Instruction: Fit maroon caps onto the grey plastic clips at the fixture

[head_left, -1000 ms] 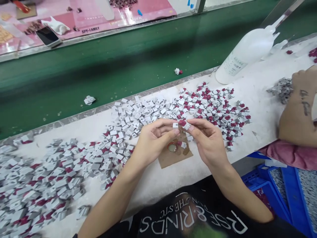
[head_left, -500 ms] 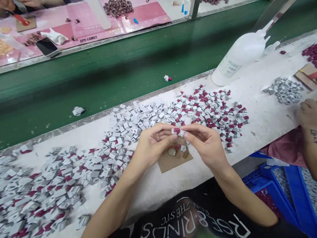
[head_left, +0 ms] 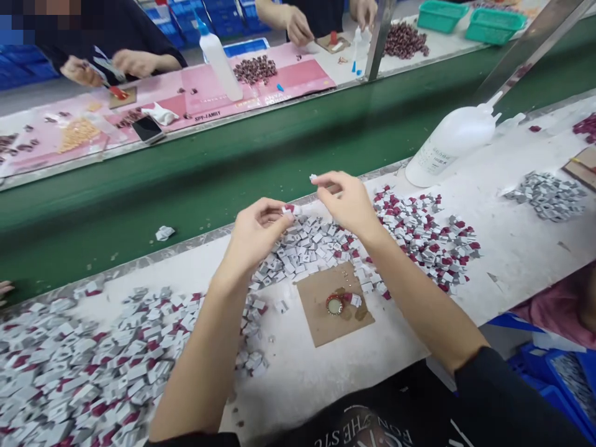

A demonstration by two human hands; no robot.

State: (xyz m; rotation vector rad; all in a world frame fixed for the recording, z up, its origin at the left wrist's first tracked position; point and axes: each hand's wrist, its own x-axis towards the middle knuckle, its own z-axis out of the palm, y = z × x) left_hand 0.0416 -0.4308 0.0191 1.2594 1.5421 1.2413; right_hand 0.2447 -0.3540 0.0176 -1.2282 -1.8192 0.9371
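My left hand (head_left: pixel 261 233) pinches a small white-and-maroon plastic piece (head_left: pixel 289 210) between thumb and fingertips, above the heap of loose white pieces (head_left: pixel 302 245). My right hand (head_left: pixel 347 202) reaches over the far edge of the bench to the green belt (head_left: pixel 261 180). At its fingertips is a small white piece (head_left: pixel 313 178), partly covered by the fingers. On the bench between my forearms lies a square of brown cardboard (head_left: pixel 316 316), bearing a bottle cap (head_left: pixel 334 305) and a white-and-maroon piece (head_left: pixel 355 300).
Joined white-and-maroon pieces (head_left: pixel 428 239) are heaped at right, and a large spread (head_left: pixel 93 366) covers the left. A white squeeze bottle (head_left: pixel 449 146) leans at back right. Another white piece (head_left: pixel 164 233) lies on the belt. Co-workers' hands (head_left: pixel 298 28) work across it.
My hands have parted: the right has moved forward to the belt, while the left keeps a piece and has shifted up and left. The view has tilted up, showing more of the far bench.
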